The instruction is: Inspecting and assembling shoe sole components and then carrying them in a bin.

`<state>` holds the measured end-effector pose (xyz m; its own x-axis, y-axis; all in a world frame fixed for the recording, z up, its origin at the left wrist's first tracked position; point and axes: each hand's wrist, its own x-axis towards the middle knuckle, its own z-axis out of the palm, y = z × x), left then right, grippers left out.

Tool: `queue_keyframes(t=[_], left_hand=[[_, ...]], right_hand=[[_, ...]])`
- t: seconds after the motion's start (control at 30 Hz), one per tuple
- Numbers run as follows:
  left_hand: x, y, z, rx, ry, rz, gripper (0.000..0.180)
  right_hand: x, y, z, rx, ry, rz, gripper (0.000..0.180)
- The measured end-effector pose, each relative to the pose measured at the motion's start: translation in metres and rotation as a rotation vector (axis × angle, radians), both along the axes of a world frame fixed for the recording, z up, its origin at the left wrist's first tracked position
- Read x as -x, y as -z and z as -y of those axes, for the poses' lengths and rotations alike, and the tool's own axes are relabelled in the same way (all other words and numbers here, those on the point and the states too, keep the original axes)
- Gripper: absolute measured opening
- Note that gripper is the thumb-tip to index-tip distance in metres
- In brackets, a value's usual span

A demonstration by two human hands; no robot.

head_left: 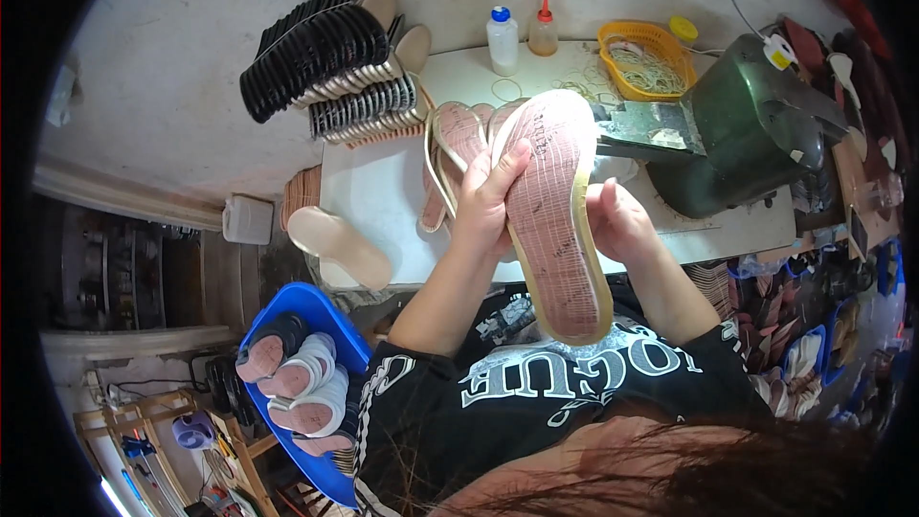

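Pink sole, one, in hand at the near edge of the bench

Item: sole, pink woven face, pale rim, dark marks on the face. It is held up at the near edge of the bench, the upper part seen against the bench top and the lower part against the black shirt.

Grip: the sole is clasped at its left edge, in the upper half, by the left hand, with the thumb laid on the pink face. The right hand is placed at the opposite edge, thumb raised; its fingers are partly hidden, and whether it is closed on the sole cannot be told.

Orientation: long axis set from far edge to near edge, leaning slightly left at the top; broad end pointed to the far edge, narrow end to the wearer; pink face turned up.

Surroundings: further soles are laid behind the left hand. A beige sole is placed at the near left corner, a stack of black and pale soles at the far left corner. A green machine is stood toward the right edge.
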<state>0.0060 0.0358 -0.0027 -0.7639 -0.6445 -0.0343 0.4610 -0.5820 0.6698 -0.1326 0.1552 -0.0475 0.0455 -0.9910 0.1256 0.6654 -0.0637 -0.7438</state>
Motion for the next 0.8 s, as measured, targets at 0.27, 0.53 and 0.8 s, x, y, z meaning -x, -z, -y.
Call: queue_keyframes(t=[0.27,0.53,0.8], left_hand=[[0.02,0.013,-0.005,0.245,-0.129,0.11,0.034],[0.05,0.035,0.018,0.53,-0.284,0.378,0.032],[0.065,0.096,0.063,0.512,-0.438,0.628,0.042]], right_hand=[[0.032,-0.008,0.006,-0.112,0.015,-0.197,0.021],[0.05,-0.01,0.021,-0.373,0.31,-0.484,0.021],[0.047,-0.002,0.039,-0.324,0.41,-0.281,0.034]])
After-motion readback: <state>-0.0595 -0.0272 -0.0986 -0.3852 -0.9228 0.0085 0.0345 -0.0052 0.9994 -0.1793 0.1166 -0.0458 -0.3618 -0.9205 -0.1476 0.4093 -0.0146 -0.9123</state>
